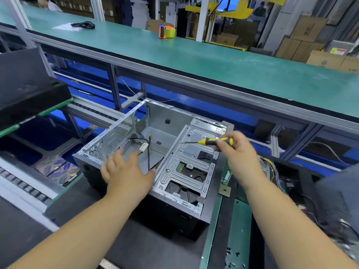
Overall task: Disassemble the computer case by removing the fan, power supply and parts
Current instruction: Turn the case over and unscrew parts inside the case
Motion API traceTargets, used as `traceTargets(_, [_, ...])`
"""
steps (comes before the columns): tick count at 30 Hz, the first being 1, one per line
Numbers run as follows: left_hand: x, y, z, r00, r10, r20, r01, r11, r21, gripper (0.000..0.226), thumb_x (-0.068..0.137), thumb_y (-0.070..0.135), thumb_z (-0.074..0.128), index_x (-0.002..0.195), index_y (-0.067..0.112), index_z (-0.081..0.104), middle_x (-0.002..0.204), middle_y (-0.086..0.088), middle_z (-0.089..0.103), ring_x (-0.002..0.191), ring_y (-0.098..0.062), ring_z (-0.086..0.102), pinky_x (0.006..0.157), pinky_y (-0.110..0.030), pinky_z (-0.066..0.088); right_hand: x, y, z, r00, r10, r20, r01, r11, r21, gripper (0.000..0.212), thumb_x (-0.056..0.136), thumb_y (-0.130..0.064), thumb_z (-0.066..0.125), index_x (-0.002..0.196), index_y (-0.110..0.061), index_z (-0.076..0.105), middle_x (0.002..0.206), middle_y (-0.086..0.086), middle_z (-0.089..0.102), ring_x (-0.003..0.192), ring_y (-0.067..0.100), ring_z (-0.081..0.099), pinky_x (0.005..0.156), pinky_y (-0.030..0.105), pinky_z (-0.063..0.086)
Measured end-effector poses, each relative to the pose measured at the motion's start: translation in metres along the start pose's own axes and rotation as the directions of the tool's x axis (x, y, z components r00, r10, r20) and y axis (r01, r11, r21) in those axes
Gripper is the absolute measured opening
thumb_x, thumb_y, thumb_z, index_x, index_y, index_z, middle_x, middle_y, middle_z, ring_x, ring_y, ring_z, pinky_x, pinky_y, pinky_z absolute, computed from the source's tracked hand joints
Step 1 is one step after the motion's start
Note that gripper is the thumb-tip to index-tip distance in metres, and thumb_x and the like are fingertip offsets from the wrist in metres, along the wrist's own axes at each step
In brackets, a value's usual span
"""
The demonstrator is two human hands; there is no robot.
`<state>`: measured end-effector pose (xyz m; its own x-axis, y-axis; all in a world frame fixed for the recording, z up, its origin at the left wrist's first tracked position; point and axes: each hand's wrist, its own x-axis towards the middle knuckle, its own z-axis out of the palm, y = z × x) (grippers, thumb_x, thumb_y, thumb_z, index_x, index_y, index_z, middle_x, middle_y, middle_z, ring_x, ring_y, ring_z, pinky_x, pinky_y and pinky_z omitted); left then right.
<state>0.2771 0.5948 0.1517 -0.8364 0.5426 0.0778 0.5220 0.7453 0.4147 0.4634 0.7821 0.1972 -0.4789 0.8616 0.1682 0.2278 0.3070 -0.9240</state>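
Note:
An open grey metal computer case (116,136) lies on its side on a dark mat. Its main bay holds only loose black cables (144,146) with a white connector. A grey drive cage (186,162) fills the right half, with a drive showing through its cutouts. My left hand (126,171) hovers over the case's near edge, fingers spread and relaxed, holding nothing. My right hand (237,152) pinches a yellow-and-black screwdriver (211,141) above the cage, its tip pointing left.
Removed parts with coloured wires (275,171) and a dark panel (338,199) lie at the right. A green memory stick (227,175) and a chip (224,191) sit beside the case. Loose screws (233,257) lie on the green mat. A black case (29,90) stands left. A tape dispenser (166,31) sits on the far bench.

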Motion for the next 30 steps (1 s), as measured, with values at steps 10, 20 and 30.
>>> traceTargets(10, [-0.008, 0.008, 0.006, 0.994, 0.101, 0.040, -0.102, 0.995, 0.015, 0.045, 0.073, 0.075, 0.057, 0.098, 0.039, 0.065, 0.107, 0.019, 0.058, 0.124, -0.006, 0.039, 0.111, -0.050, -0.003, -0.027, 0.038, 0.041, 0.992, -0.062, -0.105, 0.065, 0.998, 0.027, 0.010, 0.098, -0.032, 0.055, 0.099, -0.041, 0.050, 0.086, -0.023, 0.058, 0.077, -0.002, 0.055, 0.064, 0.004, 0.040])
traceTargets(20, [0.045, -0.045, -0.011, 0.917, 0.386, 0.103, -0.381, 0.922, -0.064, 0.020, 0.089, 0.053, 0.058, 0.104, 0.042, 0.065, 0.119, 0.024, 0.055, 0.130, -0.004, 0.033, 0.112, -0.043, -0.007, -0.070, 0.013, 0.100, 0.931, -0.010, -0.364, 0.008, 1.000, -0.010, 0.007, 0.099, -0.031, 0.051, 0.097, -0.036, 0.047, 0.085, -0.003, 0.063, 0.074, 0.006, 0.057, 0.060, 0.010, 0.041])
traceTargets(30, [0.123, -0.094, -0.032, 0.655, 0.710, 0.259, -0.680, 0.703, -0.208, 0.018, 0.087, 0.053, 0.061, 0.101, 0.044, 0.065, 0.110, 0.032, 0.050, 0.125, 0.000, 0.037, 0.113, -0.040, -0.003, -0.127, -0.031, 0.184, 0.791, 0.030, -0.611, -0.079, 0.995, -0.054, 0.012, 0.098, -0.027, 0.054, 0.094, -0.036, 0.047, 0.082, -0.009, 0.060, 0.075, -0.001, 0.057, 0.059, 0.009, 0.041])
